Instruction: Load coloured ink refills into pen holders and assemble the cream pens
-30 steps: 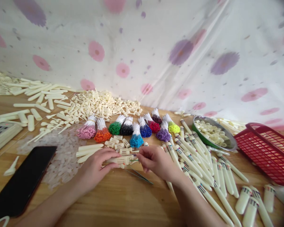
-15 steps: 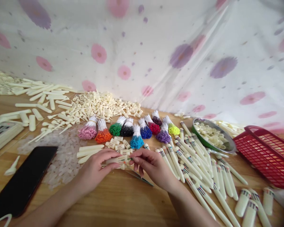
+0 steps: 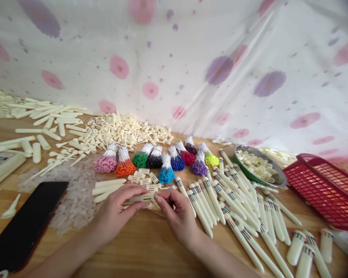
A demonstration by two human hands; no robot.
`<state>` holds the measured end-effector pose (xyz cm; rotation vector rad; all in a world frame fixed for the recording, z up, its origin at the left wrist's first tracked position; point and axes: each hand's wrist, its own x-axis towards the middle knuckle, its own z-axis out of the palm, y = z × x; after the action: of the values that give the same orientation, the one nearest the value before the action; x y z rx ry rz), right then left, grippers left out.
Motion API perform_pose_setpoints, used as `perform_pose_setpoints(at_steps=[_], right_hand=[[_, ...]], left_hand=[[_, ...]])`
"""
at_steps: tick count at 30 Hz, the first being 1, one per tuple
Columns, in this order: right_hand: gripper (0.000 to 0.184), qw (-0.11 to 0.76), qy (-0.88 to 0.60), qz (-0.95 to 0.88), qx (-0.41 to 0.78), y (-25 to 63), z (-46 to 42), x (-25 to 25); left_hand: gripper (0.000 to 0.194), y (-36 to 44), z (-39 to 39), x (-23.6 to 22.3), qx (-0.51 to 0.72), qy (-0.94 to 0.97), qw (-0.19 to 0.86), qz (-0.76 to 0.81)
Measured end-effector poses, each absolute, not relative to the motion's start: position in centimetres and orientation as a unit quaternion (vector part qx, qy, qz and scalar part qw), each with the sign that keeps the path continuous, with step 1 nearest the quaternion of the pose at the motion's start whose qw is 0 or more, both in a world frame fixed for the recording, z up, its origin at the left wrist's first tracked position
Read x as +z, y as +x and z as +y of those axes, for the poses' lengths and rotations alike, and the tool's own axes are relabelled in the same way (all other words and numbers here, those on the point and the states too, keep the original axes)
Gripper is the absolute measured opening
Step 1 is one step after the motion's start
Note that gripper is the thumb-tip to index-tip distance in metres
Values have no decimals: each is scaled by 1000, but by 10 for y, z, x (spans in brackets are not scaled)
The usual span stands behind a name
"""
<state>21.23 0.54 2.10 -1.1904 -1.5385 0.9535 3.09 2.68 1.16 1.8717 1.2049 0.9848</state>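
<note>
My left hand (image 3: 123,204) pinches a cream multicolour pen body (image 3: 145,197) that lies almost level, its slotted end to the right. Closed at that end are the thumb and forefinger of my right hand (image 3: 175,210); a small dark bit shows at their tips, too small to name. Just beyond are loose slotted cream pieces (image 3: 145,180) and long plain barrels (image 3: 108,185). Bundles of refills with coloured ends stand behind them, among them light blue (image 3: 166,175), orange (image 3: 125,166) and pink (image 3: 104,164). Filled pens (image 3: 201,208) lie right of my right hand.
Left are a black phone (image 3: 26,227), clear plastic bits (image 3: 75,204) and a cream device (image 3: 4,166). A heap of cream parts (image 3: 118,129) lies at the back. On the right stand a green-sided metal bowl (image 3: 282,179) and a red basket (image 3: 324,193). A flowered sheet (image 3: 174,77) hangs behind.
My right hand has turned and drawn its fingers in at the pen body's slotted end. The thin dark strip below the hands no longer shows. The view has shifted slightly.
</note>
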Motion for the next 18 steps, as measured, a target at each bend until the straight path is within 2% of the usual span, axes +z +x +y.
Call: perform_pose_setpoints(at_steps=[4, 18], right_hand=[[24, 486, -488, -628, 361, 207, 3, 15], [32, 394, -414, -547, 612, 226, 15, 32]], left_hand=[[18, 32, 27, 10, 375, 733, 330, 462], [18, 33, 25, 13, 395, 731, 303, 467]])
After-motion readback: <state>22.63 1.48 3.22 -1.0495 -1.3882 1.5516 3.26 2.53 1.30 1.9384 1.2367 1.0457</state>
